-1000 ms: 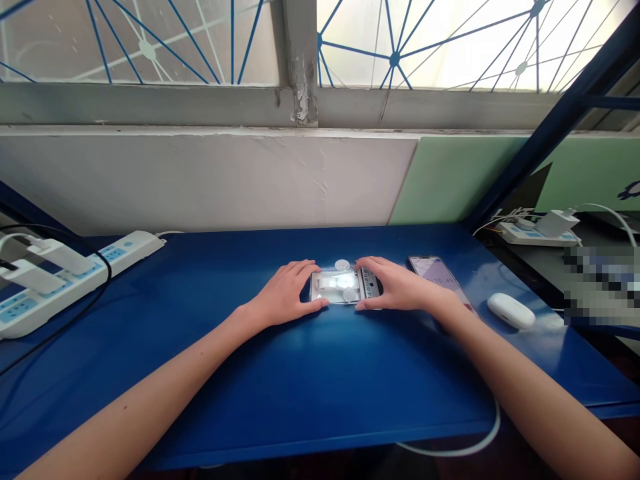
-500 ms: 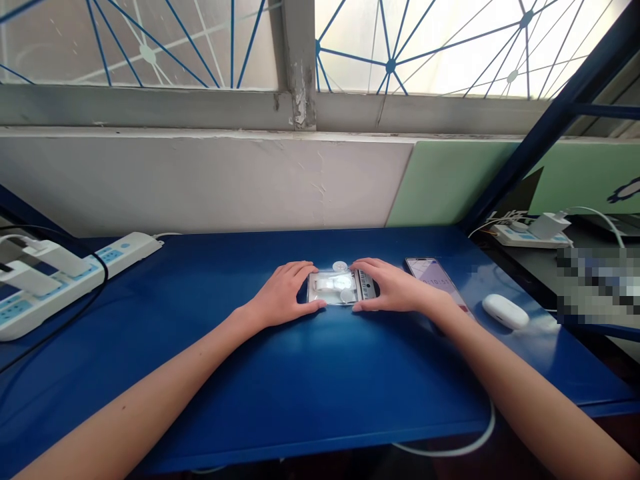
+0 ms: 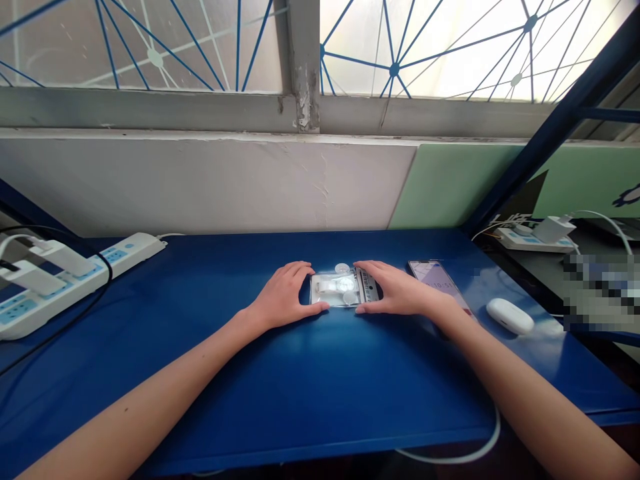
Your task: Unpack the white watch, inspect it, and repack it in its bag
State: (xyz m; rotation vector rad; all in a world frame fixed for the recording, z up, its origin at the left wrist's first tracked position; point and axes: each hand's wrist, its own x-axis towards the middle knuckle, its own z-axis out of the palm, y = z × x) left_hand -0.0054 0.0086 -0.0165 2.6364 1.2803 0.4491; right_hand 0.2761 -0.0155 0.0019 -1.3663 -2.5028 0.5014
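A small clear plastic packet lies flat on the blue desk, with pale, shiny contents I cannot make out and a dark-and-white printed strip at its right end. My left hand grips the packet's left end, thumb at the near edge and fingers at the far one. At the opposite end, my right hand holds the printed strip the same way, partly covering it. A round clear disc shows at the packet's far edge; whether it is attached I cannot tell.
A lit phone lies beyond my right forearm, with a white earbud case beside it. On the left, a white power strip carries plugs and a black cable. A white cable hangs by the front edge.
The whole view has shifted slightly, moving everything a little right and down in the picture. Both hands stay at the ends of the packet, with no clear change of grip.
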